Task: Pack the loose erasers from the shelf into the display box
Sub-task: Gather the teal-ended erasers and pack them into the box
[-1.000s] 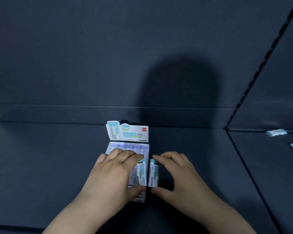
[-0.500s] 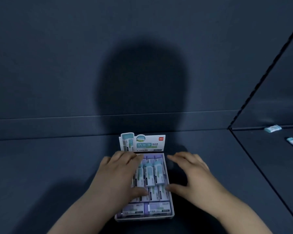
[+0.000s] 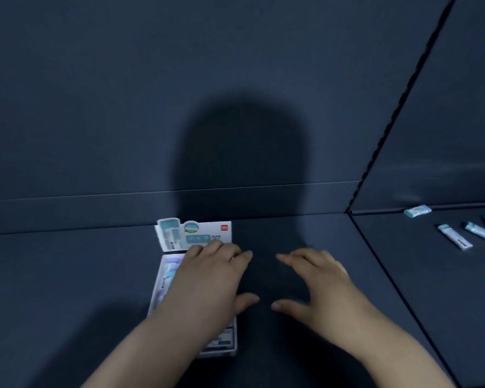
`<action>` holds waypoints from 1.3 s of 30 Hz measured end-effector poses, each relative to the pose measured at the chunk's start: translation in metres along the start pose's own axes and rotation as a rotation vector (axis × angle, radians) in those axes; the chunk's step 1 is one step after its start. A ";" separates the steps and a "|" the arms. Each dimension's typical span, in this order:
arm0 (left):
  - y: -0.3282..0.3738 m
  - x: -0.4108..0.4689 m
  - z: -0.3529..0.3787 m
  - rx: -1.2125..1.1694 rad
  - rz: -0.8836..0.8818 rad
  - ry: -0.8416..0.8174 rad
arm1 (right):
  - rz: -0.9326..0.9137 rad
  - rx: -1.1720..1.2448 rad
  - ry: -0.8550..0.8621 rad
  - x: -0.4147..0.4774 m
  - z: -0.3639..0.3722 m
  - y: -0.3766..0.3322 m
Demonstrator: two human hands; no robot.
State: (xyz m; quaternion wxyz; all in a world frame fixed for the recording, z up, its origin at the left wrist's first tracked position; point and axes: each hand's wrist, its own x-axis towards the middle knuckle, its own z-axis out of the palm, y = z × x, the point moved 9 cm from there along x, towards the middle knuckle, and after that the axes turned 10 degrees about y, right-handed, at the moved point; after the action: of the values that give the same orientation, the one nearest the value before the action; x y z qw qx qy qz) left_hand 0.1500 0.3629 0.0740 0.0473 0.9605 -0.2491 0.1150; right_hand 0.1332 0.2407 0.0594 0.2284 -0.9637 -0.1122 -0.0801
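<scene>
A white display box point(image 3: 163, 278) with an upright printed header card point(image 3: 193, 233) lies on the dark shelf, left of centre, with packed erasers showing along its left side. My left hand point(image 3: 207, 287) lies flat over the box, fingers spread, covering most of its contents. My right hand point(image 3: 317, 284) hovers just right of the box with fingers apart and nothing in it. Several loose erasers lie far right: one short white and teal eraser point(image 3: 417, 211) and longer ones point(image 3: 455, 237).
The dark shelf floor point(image 3: 67, 275) meets a dark back wall behind the box. A black seam point(image 3: 381, 264) runs diagonally at the right, dividing this shelf section from the one with the loose erasers.
My right hand has moved off the box to its right and now holds nothing. My left hand has spread over the box. The view has shifted, showing more loose erasers at right.
</scene>
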 end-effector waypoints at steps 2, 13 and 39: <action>0.023 0.010 -0.004 0.012 -0.020 0.010 | -0.021 -0.034 -0.030 -0.003 -0.010 0.015; 0.185 0.052 0.007 -0.017 -0.168 0.035 | -0.227 -0.102 -0.070 -0.042 -0.097 0.134; 0.296 0.087 0.038 -0.050 0.006 -0.067 | 0.019 -0.004 0.037 -0.094 -0.149 0.255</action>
State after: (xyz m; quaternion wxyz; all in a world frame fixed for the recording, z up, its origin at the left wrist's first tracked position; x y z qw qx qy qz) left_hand 0.0861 0.0586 0.0683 0.0623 0.9616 -0.2561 0.0766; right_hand 0.0924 -0.0668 0.0641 0.2294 -0.9635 -0.0989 -0.0958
